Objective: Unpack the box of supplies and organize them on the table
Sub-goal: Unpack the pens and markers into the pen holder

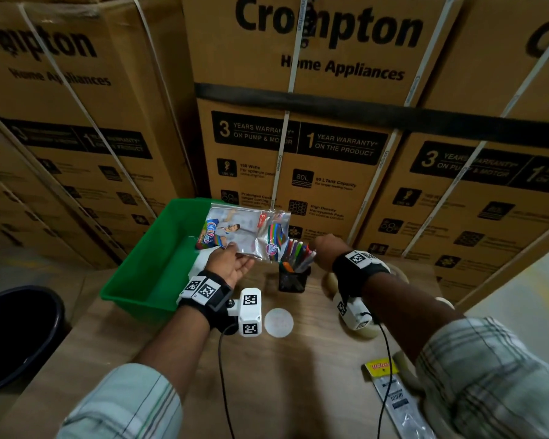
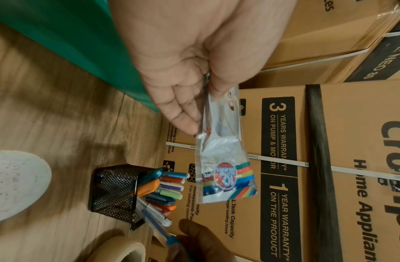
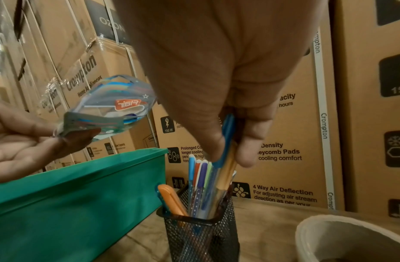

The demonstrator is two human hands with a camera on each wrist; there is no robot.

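While the right hand grips pens over the mesh holder, the left hand pinches their emptied wrapper; next, release pens, discard wrapper.

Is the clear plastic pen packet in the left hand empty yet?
Looks empty: the clear plastic pen packet hangs flat, and no pens show through it.

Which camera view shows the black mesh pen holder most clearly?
The right wrist view: the mesh pen holder is close, upright, its pens distinct. The left wrist view shows it sideways; the head view shows it small, between the hands.
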